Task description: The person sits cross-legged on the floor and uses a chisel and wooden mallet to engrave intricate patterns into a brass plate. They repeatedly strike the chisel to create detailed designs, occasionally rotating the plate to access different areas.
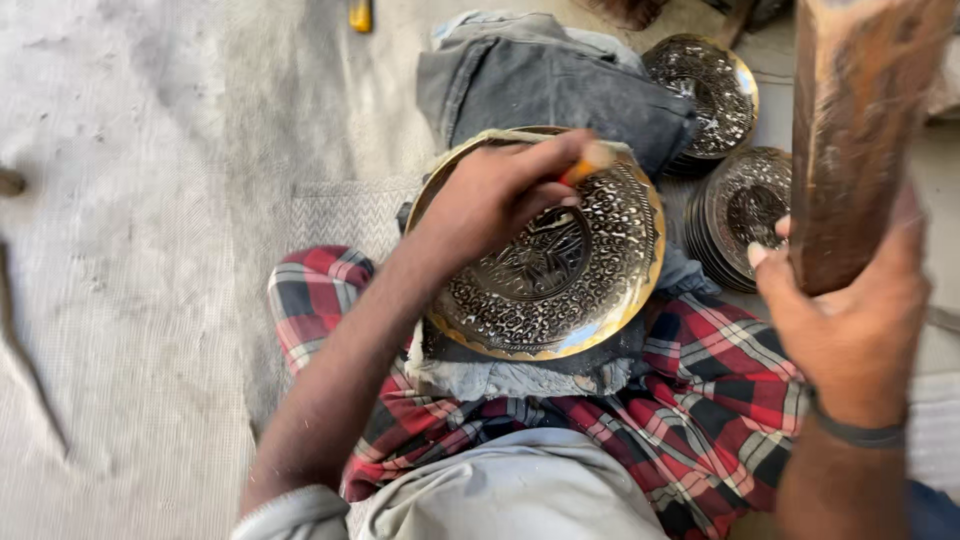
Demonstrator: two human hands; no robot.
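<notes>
A pale woven floor mat (130, 260) covers the ground, carrying everything in the scene. A crumpled grey cloth (545, 85) lies on it as the central landmark. Just right of the cloth sit two stacks of engraved metal plates (715, 90), one beside its upper edge, the other (745, 215) lower and nearer. A small yellow object (360, 14) lies left of the cloth, near the frame's top edge.
</notes>
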